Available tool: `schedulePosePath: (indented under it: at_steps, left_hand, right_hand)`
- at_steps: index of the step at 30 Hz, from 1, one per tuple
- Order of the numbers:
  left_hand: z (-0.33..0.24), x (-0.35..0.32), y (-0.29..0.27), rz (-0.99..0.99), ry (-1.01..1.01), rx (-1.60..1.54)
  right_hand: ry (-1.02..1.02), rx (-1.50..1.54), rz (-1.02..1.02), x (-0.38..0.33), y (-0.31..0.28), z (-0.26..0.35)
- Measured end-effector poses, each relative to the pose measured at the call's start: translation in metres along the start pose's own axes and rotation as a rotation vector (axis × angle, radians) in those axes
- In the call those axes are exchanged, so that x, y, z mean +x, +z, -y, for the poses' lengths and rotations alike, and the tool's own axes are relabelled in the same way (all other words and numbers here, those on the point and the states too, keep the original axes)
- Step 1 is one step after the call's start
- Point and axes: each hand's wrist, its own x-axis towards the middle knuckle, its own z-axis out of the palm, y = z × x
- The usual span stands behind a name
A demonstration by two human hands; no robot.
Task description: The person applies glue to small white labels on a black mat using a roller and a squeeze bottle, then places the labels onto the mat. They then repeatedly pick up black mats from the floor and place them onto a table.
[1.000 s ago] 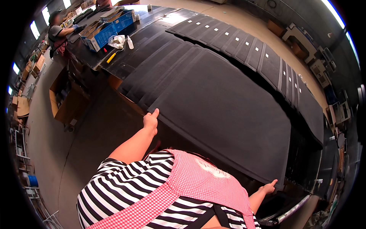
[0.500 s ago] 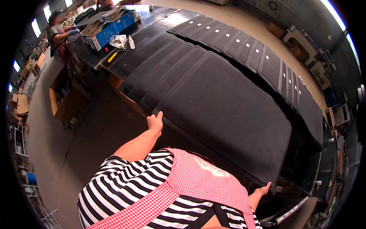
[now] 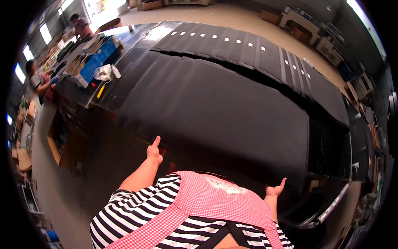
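Note:
A large black carpet-like mat (image 3: pixel 240 112) lies on top of several overlapping mats, whose edges step out toward the left. Its near edge is blurred and dark. At the left part of that edge is my left hand (image 3: pixel 154 152), thumb stretched up and apart from the fingers. My right hand (image 3: pixel 275 190) is by the near right corner, its thumb also raised away from the fingers. Both hands look open, with no firm grip on the mat visible. Part of the fingers is hard to make out against the dark edge.
Behind lies a second row of overlapping black mats (image 3: pixel 232 50) with small white labels. On the dark table's left stand blue cardboard boxes (image 3: pixel 92 66), a white crumpled bag (image 3: pixel 103 72), a white bottle (image 3: pixel 115 71) and a yellow-handled tool (image 3: pixel 100 91). Two people work beyond; a carton (image 3: pixel 56 141) sits below.
My view has tilted up and shifted. Both hands have loosened from the mat's near edge, thumbs now raised. My right hand sits farther left of the mat's corner than before.

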Motion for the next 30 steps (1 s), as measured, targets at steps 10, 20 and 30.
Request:
schedulePosePath:
  at_steps: [10, 20, 30]
  left_hand:
    - [-0.022, -0.028, 0.030, -0.204, 0.228, 0.265]
    - [-0.035, -0.043, 0.032, -0.117, 0.052, 0.202]
    - [0.093, -0.044, 0.035, 0.789, -0.285, 1.129]
  right_hand:
    - [0.019, -0.076, 0.002, -0.029, 0.063, 0.018]
    - [-0.031, -0.101, -0.101, -0.015, 0.048, -0.002]
    - [0.283, -0.564, -0.400, -0.092, -0.086, -0.080]
